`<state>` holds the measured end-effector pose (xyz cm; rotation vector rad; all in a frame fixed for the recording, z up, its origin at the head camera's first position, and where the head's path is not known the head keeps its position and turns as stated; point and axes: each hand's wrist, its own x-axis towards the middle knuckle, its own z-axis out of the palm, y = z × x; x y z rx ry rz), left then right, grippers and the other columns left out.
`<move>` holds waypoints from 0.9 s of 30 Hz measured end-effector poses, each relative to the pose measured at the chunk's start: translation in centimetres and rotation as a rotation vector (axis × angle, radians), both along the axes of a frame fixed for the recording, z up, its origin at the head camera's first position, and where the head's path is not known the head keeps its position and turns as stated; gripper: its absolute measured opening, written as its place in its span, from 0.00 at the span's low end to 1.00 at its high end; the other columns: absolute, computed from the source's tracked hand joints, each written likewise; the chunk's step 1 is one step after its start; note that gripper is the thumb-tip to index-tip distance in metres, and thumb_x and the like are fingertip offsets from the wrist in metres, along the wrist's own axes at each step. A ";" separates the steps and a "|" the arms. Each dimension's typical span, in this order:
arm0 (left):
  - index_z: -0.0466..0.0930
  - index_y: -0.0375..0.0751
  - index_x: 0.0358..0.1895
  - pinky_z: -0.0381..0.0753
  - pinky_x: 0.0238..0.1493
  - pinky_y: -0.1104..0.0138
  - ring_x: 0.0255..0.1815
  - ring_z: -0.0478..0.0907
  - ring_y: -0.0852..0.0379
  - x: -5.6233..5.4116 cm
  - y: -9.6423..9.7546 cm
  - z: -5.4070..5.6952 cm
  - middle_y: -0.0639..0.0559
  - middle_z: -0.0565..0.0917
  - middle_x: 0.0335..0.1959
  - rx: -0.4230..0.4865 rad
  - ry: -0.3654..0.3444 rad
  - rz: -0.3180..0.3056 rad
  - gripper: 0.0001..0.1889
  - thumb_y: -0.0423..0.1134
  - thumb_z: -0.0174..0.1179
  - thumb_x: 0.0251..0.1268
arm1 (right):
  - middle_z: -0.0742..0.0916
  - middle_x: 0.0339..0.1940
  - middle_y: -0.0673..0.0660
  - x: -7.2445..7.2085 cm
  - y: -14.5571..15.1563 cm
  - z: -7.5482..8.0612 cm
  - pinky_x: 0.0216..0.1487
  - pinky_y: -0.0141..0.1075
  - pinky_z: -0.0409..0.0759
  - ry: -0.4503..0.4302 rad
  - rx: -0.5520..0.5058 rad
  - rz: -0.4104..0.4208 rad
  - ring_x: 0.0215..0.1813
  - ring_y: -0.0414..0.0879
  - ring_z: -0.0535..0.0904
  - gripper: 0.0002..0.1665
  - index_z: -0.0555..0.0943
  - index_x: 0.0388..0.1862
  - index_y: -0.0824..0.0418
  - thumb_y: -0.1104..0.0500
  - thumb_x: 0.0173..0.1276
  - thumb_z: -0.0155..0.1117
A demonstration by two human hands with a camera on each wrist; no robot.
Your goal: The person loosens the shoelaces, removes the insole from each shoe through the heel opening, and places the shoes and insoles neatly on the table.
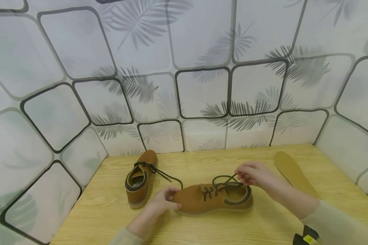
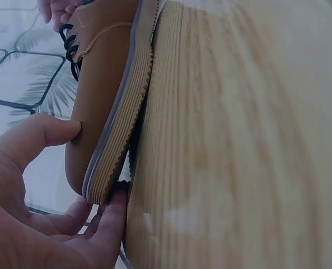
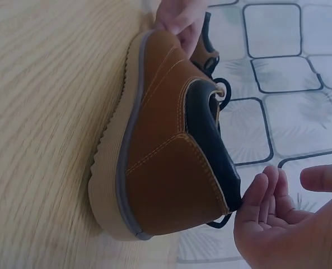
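Observation:
A brown lace-up shoe (image 1: 196, 200) lies sideways on the table, toe to the left, with its sole down. My left hand (image 1: 164, 203) grips its toe; in the left wrist view the thumb (image 2: 62, 130) presses the upper and the fingers (image 2: 112, 224) reach under the sole's tip. Above the shoe's opening, my right hand (image 1: 254, 175) has curled fingers at the dark shoelace (image 1: 222, 177). The right wrist view shows the thumb (image 3: 322, 178) apart from the fingers, and the lace partly hidden behind the heel (image 3: 171, 190).
The second brown shoe (image 1: 147, 185) stands at the left, toe toward the wall, its dark lace (image 1: 168, 176) trailing right. A tan insole (image 1: 294, 173) lies at the right. Patterned covering (image 1: 202, 136) rises behind the wooden table (image 1: 92, 217). A black object with yellow (image 1: 308, 238) is by the right sleeve.

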<state>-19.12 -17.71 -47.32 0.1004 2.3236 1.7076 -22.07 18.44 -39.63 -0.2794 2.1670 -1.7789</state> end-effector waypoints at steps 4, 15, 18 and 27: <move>0.74 0.29 0.67 0.74 0.51 0.67 0.57 0.80 0.48 0.0 0.0 0.0 0.36 0.81 0.62 0.006 -0.004 -0.003 0.33 0.25 0.69 0.53 | 0.87 0.33 0.46 0.2 0.1 0.0 0.40 0.28 0.85 -0.033 -0.054 0.026 0.33 0.36 0.83 0.17 0.84 0.49 0.69 0.61 0.83 0.49; 0.74 0.28 0.66 0.75 0.51 0.67 0.56 0.79 0.49 0.1 0.0 0.0 0.36 0.81 0.62 0.020 -0.007 -0.012 0.33 0.25 0.69 0.53 | 0.91 0.36 0.49 0.9 -0.1 0.3 0.44 0.31 0.88 -0.022 -0.026 0.138 0.37 0.38 0.87 0.21 0.83 0.53 0.76 0.58 0.83 0.52; 0.74 0.28 0.67 0.75 0.51 0.67 0.56 0.79 0.49 0.1 0.0 0.0 0.36 0.81 0.62 0.022 -0.007 -0.010 0.33 0.25 0.69 0.53 | 0.93 0.36 0.52 1.2 -0.4 0.3 0.43 0.32 0.89 -0.002 0.008 0.171 0.36 0.38 0.89 0.21 0.83 0.51 0.79 0.60 0.82 0.53; 0.77 0.27 0.63 0.74 0.47 0.66 0.51 0.79 0.52 -0.2 0.1 -0.1 0.40 0.84 0.53 0.009 0.012 0.010 0.31 0.23 0.69 0.51 | 0.93 0.40 0.63 1.6 -1.1 0.7 0.43 0.37 0.90 0.078 0.170 0.255 0.38 0.44 0.90 0.18 0.86 0.48 0.77 0.61 0.81 0.58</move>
